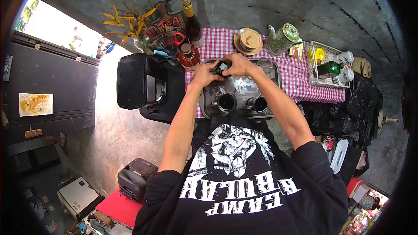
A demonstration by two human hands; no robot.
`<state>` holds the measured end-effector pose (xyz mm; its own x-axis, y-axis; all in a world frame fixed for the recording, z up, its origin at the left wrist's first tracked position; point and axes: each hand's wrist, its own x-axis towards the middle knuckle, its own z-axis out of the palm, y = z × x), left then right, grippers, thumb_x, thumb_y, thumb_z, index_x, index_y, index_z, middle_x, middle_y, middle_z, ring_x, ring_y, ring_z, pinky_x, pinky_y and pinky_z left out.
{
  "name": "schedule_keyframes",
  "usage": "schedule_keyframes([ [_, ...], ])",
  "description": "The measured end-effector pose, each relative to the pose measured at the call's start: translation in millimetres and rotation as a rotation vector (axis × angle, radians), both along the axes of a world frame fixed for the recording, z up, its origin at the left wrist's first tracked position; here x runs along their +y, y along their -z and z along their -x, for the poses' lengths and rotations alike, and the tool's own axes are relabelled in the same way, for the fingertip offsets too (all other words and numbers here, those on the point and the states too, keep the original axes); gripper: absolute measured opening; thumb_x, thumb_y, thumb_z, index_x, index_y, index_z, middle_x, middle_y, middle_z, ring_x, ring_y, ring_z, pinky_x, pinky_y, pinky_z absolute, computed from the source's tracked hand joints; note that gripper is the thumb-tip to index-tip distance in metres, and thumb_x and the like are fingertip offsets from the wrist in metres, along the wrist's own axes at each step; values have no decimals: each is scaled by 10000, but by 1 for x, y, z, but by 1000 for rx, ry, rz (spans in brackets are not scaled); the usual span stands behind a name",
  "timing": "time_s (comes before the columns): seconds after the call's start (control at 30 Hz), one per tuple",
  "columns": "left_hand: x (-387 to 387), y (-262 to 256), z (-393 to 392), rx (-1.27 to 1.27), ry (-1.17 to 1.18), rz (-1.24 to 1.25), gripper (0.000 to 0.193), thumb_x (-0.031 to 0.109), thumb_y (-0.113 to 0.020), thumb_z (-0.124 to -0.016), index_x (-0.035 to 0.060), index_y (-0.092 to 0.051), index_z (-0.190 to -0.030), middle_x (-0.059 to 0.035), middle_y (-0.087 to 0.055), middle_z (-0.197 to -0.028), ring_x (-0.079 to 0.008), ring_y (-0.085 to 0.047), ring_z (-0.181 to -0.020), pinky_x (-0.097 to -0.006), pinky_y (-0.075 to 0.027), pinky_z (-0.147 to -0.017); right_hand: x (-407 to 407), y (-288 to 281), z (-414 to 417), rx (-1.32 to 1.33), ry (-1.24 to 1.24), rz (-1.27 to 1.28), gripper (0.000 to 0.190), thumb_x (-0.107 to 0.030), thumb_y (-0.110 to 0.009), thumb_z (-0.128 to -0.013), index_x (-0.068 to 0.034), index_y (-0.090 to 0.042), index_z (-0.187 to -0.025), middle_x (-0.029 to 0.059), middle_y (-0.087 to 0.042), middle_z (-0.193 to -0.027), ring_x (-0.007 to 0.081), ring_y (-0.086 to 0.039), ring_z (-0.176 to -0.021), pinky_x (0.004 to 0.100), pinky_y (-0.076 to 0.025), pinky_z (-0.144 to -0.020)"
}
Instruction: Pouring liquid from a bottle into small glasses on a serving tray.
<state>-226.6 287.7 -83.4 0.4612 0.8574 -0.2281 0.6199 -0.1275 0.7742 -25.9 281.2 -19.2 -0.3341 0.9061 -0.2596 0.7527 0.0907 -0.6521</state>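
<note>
My left hand (205, 74) and my right hand (240, 65) close on a dark glass (222, 68) from either side, at the back left of a dark metal tray (203, 101). Two mugs with dark contents, one near the front middle (227, 103) and one at the front right (260, 104), stand on the tray with their handles to the left. An upturned or clear glass (265, 65) is at the tray's back right; which way up it stands I cannot tell. Wet patches shine on the tray.
Behind the tray are a lidded cup on a saucer (250, 40) and a speckled enamel teapot (282, 39). Bottles (189, 57) and utensils stand back left, a black coffee machine (132, 81) at left. A wicker basket (328, 84) holds cups and a green bottle at right.
</note>
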Motion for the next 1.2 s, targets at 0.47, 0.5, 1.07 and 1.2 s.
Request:
schedule_keyframes([
  [0.47, -1, 2, 0, -74, 9, -73, 828, 297, -902, -564, 125, -590, -1311, -179, -652, -1191, -287, -635, -1106, -355, -459, -959, 1, -4, 1, -20, 3, 42, 583, -312, -742, -611, 48, -658, -1061, 234, -689, -911, 341, -674, -860, 392, -517, -800],
  [0.5, -1, 2, 0, -74, 10, -73, 828, 297, -902, -564, 125, -590, -1311, -179, -652, -1191, -287, -635, -1106, -355, -459, -959, 1, -5, 2, -21, 3, 42, 583, -312, -742, -611, 48, -658, -1061, 234, -689, -911, 341, -674, -860, 392, -517, -800],
  [1.07, 0, -2, -1, -76, 22, -32, 851, 315, -897, -573, 111, -569, -1331, -185, -627, -1237, -294, -606, -1150, -367, -438, -993, 8, 4, 0, -73, -23, 64, 588, -324, -741, -611, 39, -665, -1067, 244, -689, -951, 347, -676, -897, 393, -515, -821],
  [1.2, 0, 1, 0, -64, 10, -17, 850, 314, -898, -572, 114, -570, -1331, -182, -632, -1230, -288, -609, -1147, -363, -440, -989, 7, -2, 2, -81, -28, 65, 608, -330, -740, -608, 36, -663, -1087, 243, -689, -946, 347, -676, -900, 389, -517, -827],
])
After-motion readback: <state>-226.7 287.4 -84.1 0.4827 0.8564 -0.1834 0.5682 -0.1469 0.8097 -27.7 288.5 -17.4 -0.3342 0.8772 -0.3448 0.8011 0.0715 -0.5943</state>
